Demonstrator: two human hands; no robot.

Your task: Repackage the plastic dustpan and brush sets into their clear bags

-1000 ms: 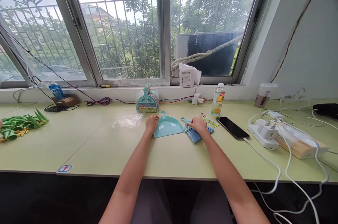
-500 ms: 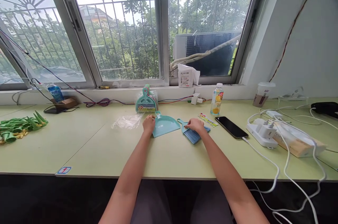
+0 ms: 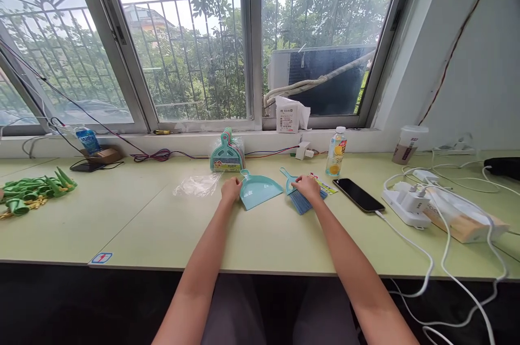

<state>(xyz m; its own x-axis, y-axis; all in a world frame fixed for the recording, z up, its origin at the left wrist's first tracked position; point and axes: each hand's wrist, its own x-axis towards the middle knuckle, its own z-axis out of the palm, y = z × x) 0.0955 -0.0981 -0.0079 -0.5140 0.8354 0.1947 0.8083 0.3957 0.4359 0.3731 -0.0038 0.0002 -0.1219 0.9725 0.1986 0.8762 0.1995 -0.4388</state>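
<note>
A light-blue dustpan [image 3: 262, 191] lies on the table, its handle pointing to the window. My left hand [image 3: 231, 189] is closed on its left edge. To the right, a small hand brush [image 3: 303, 203] with blue bristles lies beside the dustpan, apart from it. My right hand [image 3: 307, 187] is closed over the brush where handle meets bristles, and covers part of it. Behind the brush lies a yellow-green label card [image 3: 328, 187], partly hidden by that hand. Crumpled clear plastic wrap [image 3: 197, 185] rests left of my left hand.
Stacked dustpan-and-brush sets [image 3: 226, 155] stand near the window wall. A drink bottle [image 3: 336, 153], a phone [image 3: 358, 195] on a cable and a white power strip [image 3: 406, 209] are on the right. Green artificial stems [image 3: 38, 192] lie far left.
The brush has turned slightly, its handle now pointing more toward the window and farther from the dustpan. My right hand has shifted with it. The left hand stays at the dustpan.
</note>
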